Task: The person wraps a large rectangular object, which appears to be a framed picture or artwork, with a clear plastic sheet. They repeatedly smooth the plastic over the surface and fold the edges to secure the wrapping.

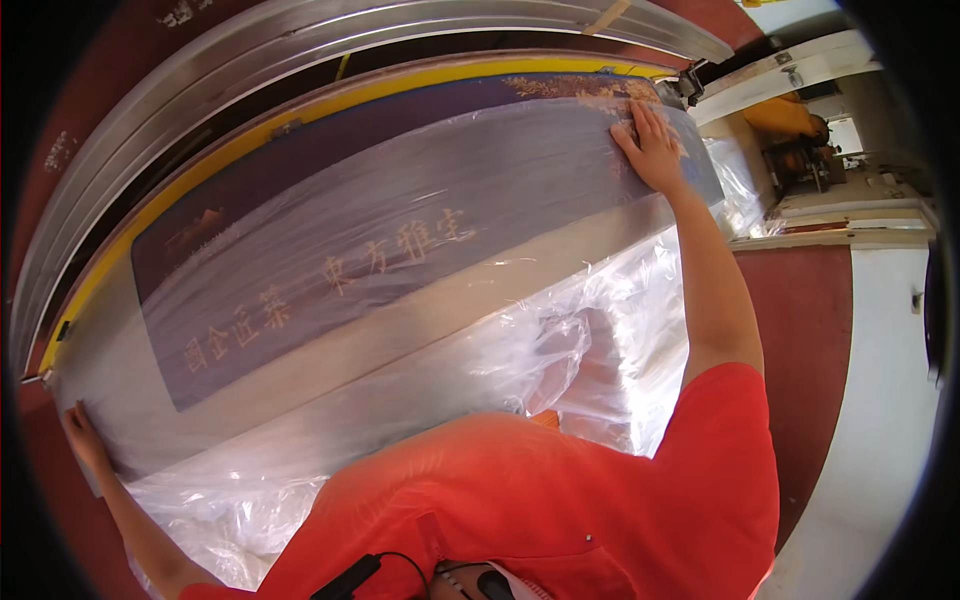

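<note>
Namely, we list the following: one worktop (100, 330), pale beige; on it one dark blue-purple panel (350, 200), long and flat, nearer the far edge than the near edge and reaching toward the right end. On the panel we count eight gold characters (335, 275), one row in two groups of four; one small gold emblem (208, 217) toward its left end; and one spread of gold patterning (545, 87) at its far right corner. One clear plastic film (540, 350) covers most of the panel, leaves a far strip bare, and crumples in bright folds along the worktop's near edge. Hands, two: our right hand (652, 150) lies flat and unclenched, fingers extended, on the film over the panel's far right corner; our left hand (85, 437) is at the worktop's near left corner, and we cannot tell whether it grasps anything there. Along the far edge we enter one yellow rail (420, 80), and beyond it one silver metal beam (205, 80). Also recorded: one red shirt (600, 510), worn, at the near side; one dark red panelled surface (800, 360), off the right end.
</note>
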Demonstrator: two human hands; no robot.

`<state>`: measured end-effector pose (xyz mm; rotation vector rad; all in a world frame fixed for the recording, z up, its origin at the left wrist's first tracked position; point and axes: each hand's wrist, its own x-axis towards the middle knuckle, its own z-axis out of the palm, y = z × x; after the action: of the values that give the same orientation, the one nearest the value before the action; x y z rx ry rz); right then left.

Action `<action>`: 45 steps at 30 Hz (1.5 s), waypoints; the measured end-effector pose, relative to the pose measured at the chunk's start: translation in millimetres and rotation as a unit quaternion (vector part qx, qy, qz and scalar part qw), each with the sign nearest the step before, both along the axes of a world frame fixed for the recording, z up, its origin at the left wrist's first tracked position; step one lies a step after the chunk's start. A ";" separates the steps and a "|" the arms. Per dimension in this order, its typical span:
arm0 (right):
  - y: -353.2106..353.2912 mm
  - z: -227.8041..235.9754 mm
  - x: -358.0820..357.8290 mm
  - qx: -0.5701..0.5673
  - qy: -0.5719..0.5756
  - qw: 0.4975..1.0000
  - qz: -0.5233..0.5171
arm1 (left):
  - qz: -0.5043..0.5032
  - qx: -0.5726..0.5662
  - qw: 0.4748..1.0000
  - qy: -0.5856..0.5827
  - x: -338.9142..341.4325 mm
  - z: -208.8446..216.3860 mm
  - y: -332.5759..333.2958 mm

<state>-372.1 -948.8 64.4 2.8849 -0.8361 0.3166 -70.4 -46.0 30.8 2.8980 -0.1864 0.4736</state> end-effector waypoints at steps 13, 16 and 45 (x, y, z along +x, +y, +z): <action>40.1 3.7 21.7 -0.131 -0.092 0.982 0.101 | 0.030 0.015 0.999 -0.017 -3.7 -8.1 26.6; 3.7 3.3 38.0 0.001 -0.173 0.984 0.048 | -0.004 -0.007 1.000 -0.017 0.1 -9.4 34.7; -60.9 -19.3 120.8 0.221 -0.356 0.896 -0.148 | 0.198 -0.125 0.970 0.059 179.0 -43.5 68.0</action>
<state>-251.3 -1009.7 45.2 2.9475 -1.6180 1.3537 108.7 22.0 -12.7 2.6976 0.4466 0.3524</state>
